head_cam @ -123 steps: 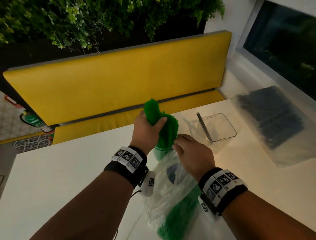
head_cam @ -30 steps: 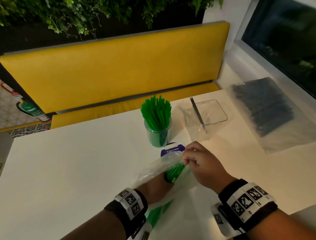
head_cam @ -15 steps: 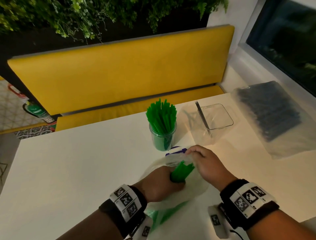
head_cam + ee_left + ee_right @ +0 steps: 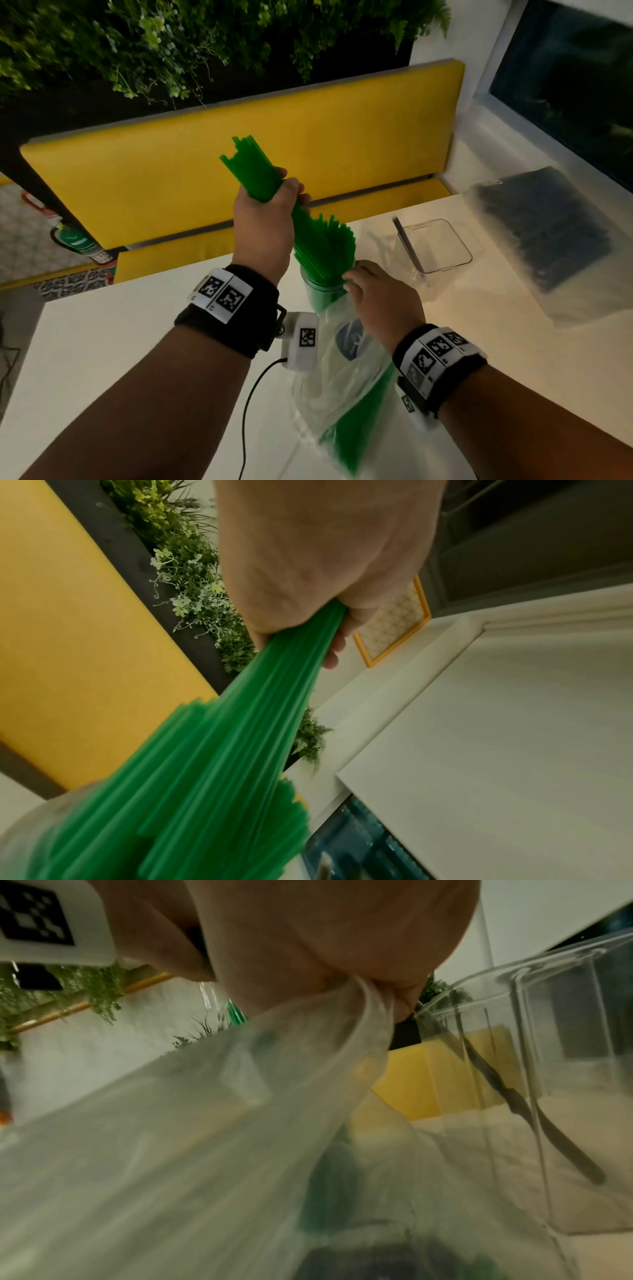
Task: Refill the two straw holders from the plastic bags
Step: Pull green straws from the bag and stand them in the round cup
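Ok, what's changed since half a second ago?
The left hand lifted a bunch of green straws out of the bag and up to the green holder. The right hand still pinches the bag's mouth. Clear holder and dark straw bag unmoved.

The straws (image 4: 255,174) are bright green, as is the holder (image 4: 322,294) they enter. The bag (image 4: 329,387) is clear with a blue round label. At the table's (image 4: 102,342) far right corner, the box (image 4: 435,246) is clear and the second bag (image 4: 548,233) holds black straws. The table is white, the bench (image 4: 342,137) yellow. Both wristbands (image 4: 226,311) are black with black-and-white checkered tags.
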### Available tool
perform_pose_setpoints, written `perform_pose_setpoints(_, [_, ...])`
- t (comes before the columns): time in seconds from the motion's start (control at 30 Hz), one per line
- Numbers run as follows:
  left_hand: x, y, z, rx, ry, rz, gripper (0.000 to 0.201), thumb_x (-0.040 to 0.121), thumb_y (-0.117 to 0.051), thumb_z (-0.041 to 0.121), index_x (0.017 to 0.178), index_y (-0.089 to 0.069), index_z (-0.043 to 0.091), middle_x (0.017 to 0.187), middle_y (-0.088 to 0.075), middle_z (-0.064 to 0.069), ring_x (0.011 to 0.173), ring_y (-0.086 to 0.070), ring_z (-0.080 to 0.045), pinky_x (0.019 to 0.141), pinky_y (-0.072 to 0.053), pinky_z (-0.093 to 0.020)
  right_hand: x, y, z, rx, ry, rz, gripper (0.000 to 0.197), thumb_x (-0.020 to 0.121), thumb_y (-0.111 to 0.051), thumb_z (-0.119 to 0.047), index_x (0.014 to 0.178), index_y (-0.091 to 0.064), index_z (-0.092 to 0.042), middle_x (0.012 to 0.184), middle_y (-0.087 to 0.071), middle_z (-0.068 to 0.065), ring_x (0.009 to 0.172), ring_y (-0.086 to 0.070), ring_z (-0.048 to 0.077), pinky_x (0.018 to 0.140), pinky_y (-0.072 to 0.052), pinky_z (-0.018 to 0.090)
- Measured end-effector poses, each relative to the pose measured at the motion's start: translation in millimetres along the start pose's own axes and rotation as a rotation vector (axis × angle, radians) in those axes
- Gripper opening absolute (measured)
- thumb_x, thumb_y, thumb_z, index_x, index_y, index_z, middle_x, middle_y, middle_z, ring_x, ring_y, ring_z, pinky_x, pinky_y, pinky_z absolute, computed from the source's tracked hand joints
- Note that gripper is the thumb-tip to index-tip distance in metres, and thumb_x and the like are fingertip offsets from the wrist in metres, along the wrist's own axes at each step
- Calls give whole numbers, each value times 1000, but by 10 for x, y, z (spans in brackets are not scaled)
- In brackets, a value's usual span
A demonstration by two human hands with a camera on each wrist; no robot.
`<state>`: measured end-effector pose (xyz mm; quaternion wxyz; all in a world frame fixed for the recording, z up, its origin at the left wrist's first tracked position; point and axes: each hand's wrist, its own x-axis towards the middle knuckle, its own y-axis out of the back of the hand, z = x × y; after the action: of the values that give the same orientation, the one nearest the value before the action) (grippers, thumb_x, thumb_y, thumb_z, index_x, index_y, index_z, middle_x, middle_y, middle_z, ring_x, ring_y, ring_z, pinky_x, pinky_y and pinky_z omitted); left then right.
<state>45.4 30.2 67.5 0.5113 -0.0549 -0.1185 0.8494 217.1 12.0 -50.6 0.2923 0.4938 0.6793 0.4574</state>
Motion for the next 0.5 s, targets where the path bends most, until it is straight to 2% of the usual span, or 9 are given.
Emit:
perform_pose_setpoints(0.13, [60, -10, -144, 24, -29, 35, 10, 94, -62, 5, 96, -55, 12, 80, -64, -8, 71, -65, -25, 69, -56, -39, 28, 5, 19, -6, 1, 29, 22, 101, -43, -36, 107, -63, -32, 116, -59, -17, 79, -65, 13, 61, -46, 26])
perform_pose_setpoints(0.27, [51, -22, -247, 233, -153, -18, 8, 91, -67, 15, 91, -60, 11, 83, -68, -18, 72, -66, -31, 65, -55, -44, 45, -2, 8, -4, 5, 43, 20, 99, -46, -35, 102, -66, -31, 113, -60, -16, 77, -64, 13, 59, -45, 25])
perform_pose_setpoints(0.4, [56, -118, -281, 172, -141, -27, 24, 91, -67, 19, 98, -61, -3, 85, -71, -9, 81, -74, -29, 69, -56, -51, 56, -20, 25, 7, -1, 31, 20, 99, -46, -36, 100, -65, -31, 111, -60, -15, 77, -63, 13, 56, -39, 24])
perform_pose_setpoints(0.5, [59, -183, -295, 115, -114, 7, 18, 93, -65, 17, 96, -58, 1, 84, -69, -8, 79, -74, -31, 67, -55, -49, 60, -18, 34, 11, 3, 29, 21, 99, -46, -35, 100, -66, -31, 111, -61, -14, 78, -64, 12, 56, -41, 24])
